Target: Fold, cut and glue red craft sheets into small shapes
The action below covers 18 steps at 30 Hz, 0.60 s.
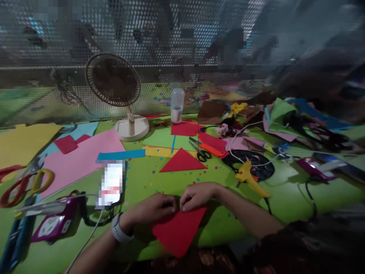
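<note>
A red paper sheet lies at the table's near edge, one corner pointing toward me. My left hand, with a white watch on its wrist, rests on the sheet's upper left part, fingers curled onto the paper. Pressed to the upper edge close beside it is my right hand, its thumb and fingers pinched on the paper. Just beyond both hands sits a folded red paper triangle. Black-handled scissors lie behind that triangle, to its right.
A lit phone with a cable stands left of my hands. Farther left are red and yellow scissors. A yellow glue gun lies to the right. Behind stand a fan and a bottle, before a perforated metal screen.
</note>
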Available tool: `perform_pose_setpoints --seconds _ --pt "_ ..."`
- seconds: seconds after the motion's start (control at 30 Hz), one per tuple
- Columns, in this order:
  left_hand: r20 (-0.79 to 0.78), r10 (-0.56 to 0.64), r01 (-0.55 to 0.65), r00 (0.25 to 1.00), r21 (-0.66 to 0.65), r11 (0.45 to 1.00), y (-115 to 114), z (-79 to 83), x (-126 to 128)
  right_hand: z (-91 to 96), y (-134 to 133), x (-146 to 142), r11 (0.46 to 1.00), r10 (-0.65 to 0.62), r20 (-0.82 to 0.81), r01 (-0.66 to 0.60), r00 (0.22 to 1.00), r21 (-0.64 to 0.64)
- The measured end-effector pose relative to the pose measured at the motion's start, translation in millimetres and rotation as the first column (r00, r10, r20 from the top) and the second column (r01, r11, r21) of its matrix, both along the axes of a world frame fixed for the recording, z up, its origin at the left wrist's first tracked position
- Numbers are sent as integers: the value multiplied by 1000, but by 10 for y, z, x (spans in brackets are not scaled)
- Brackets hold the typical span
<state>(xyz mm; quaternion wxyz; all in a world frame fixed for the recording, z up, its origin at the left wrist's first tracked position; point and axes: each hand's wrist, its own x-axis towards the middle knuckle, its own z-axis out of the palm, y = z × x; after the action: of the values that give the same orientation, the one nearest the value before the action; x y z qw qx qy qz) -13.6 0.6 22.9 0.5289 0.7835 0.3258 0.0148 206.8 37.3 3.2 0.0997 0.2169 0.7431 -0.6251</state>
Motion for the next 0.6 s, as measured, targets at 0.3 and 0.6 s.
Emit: perform_pose_setpoints --seconds 0.3,0.6 --pt "-50 101 -101 994 3 995 131 70 -290 297 293 507 939 -312 -34 303 949 -164" --pt "-100 60 -61 993 -2 998 69 -46 -126 187 -21 -14 947 -107 -48 116 993 301"
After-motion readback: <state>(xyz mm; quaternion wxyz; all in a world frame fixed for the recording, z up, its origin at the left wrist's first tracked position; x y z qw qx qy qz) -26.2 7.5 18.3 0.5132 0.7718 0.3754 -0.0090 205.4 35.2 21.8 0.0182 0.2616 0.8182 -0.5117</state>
